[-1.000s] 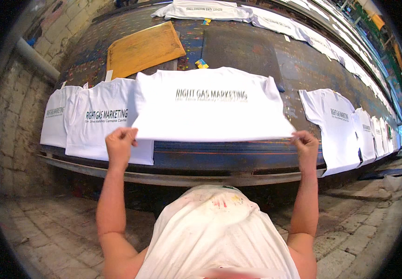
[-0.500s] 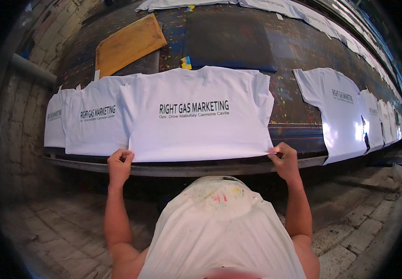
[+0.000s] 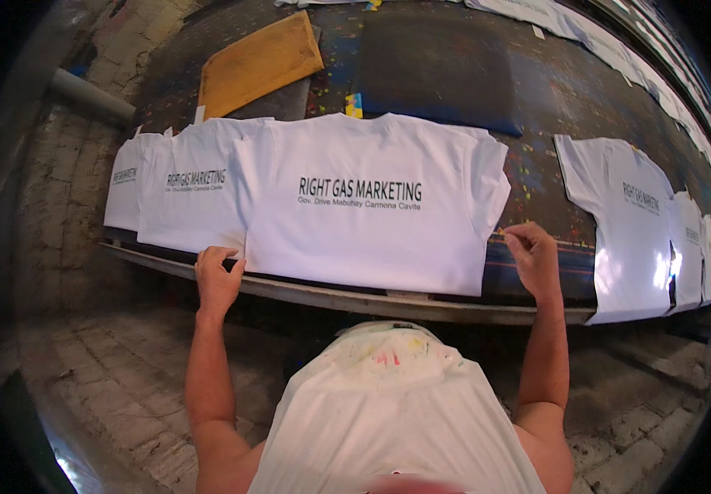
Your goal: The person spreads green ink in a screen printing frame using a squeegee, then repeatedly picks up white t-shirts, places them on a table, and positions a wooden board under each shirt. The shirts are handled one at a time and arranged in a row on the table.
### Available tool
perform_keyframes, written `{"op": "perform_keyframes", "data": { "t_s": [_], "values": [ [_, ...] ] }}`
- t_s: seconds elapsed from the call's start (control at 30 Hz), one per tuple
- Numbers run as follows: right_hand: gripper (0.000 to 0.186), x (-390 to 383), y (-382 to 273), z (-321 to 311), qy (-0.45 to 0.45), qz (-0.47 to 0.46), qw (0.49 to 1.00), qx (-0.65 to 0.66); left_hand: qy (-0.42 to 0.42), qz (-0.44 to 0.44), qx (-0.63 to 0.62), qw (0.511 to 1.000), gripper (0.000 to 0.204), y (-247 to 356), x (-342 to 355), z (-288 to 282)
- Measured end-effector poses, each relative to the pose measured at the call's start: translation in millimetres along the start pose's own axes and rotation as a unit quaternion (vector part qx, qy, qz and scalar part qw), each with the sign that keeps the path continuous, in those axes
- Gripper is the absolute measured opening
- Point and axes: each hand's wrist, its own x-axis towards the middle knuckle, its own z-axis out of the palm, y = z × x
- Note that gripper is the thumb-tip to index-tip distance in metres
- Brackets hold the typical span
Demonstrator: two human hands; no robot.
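A white T-shirt (image 3: 360, 239) with dark print lies flat, straight in front of me. My left hand (image 3: 219, 278) is at its lower left corner, thumb and index finger curved with a gap between them. Just off the shirt's right edge hovers my right hand (image 3: 534, 257), fingers bent and loosely apart, with no cloth visible in them. The shirt's lower right corner lies free on the table edge. Under its left side sits another printed white T-shirt (image 3: 195, 218), close to my left fingers.
The long dark table (image 3: 528, 189) is speckled with paint. A yellow-brown board (image 3: 261, 66) and a dark flat panel (image 3: 434, 70) lie beyond the shirt. More printed T-shirts (image 3: 631, 239) line the table to the right. A pipe (image 3: 92, 96) stands out at the left.
My right hand has let go of the shirt's lower right corner and moved up beside its right edge. My left fingers have loosened at the left corner. The whole view has shifted and tilted slightly.
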Motion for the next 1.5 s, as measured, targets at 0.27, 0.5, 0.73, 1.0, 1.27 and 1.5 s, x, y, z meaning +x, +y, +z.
{"op": "perform_keyframes", "data": {
  "t_s": [0.27,0.5,0.73,1.0,1.27,1.5],
  "values": [
    [0.036,91,-66,69,-0.063,0.015,0.949,0.309,0.086,0.043,-0.139,0.986,0.050,3,111,-1],
    [0.051,176,-134,189,-0.168,0.026,0.939,0.298,0.131,-0.020,-0.228,0.965,0.064,-34,298,45],
    [0.057,312,-164,288,-0.113,-0.046,0.981,0.151,0.066,-0.167,0.045,0.983,0.071,-122,451,48],
    [0.042,435,-185,359,-0.117,0.101,0.966,0.208,-0.029,-0.230,-0.130,0.964,0.068,-193,548,60],
    [0.030,377,-203,365,-0.207,0.092,0.974,0.021,-0.005,-0.169,-0.151,0.974,0.055,-189,564,54],
    [0.022,358,-198,387,-0.031,0.067,0.994,0.081,0.012,-0.190,-0.321,0.928,0.055,-204,580,68]
  ]
}}
